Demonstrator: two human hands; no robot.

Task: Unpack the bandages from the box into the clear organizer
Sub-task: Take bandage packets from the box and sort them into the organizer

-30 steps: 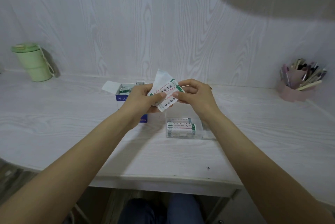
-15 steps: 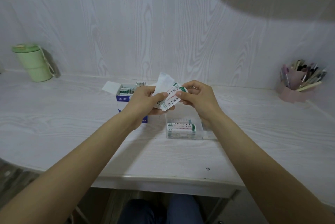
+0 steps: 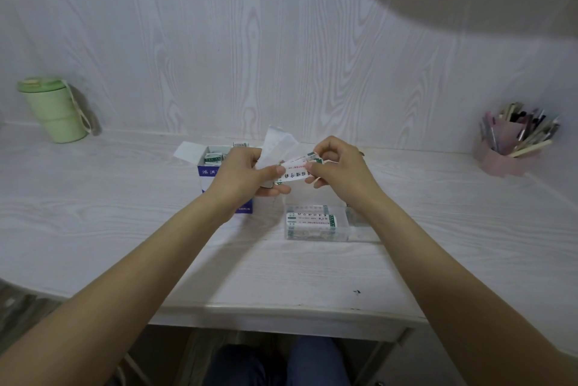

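Both hands hold a small stack of wrapped bandages (image 3: 295, 170) above the desk. My left hand (image 3: 247, 171) pinches the stack's left end together with a folded white paper (image 3: 276, 148). My right hand (image 3: 337, 166) pinches its right end. Behind my left hand stands the open blue and white box (image 3: 209, 170), with more bandages showing inside. The clear organizer (image 3: 316, 223) sits on the desk below my right hand and holds several bandages.
A green lidded cup (image 3: 56, 110) stands at the back left by the wall. A pink holder full of pens (image 3: 513, 141) stands at the back right. The desk's front edge (image 3: 281, 317) runs above my knees.
The bandage stack has turned flatter and shifted slightly right between my hands. My right fingers have moved along to its right end. The box and organizer have not moved.
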